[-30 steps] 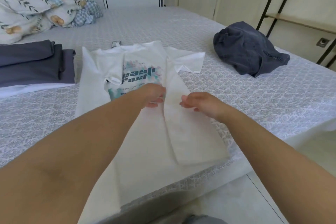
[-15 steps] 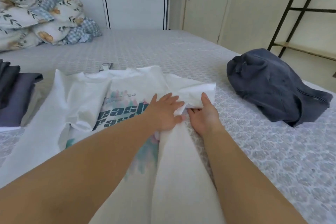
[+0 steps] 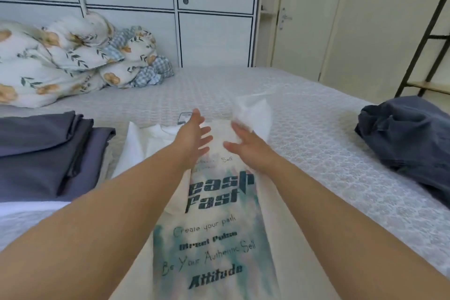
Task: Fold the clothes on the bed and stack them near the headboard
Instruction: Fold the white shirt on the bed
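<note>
Our fingers (image 3: 203, 134) on the left hand (image 3: 192, 137) are spread straight and hold nothing, above the white printed T-shirt (image 3: 214, 226) lying flat on the bed (image 3: 316, 143). Our right hand (image 3: 246, 147) looks relaxed too, its fingertips at the blurred raised sleeve (image 3: 253, 114); we cannot tell whether it pinches it. Folded dark clothes (image 3: 48, 151) sit left, a crumpled dark garment (image 3: 409, 143) right.
</note>
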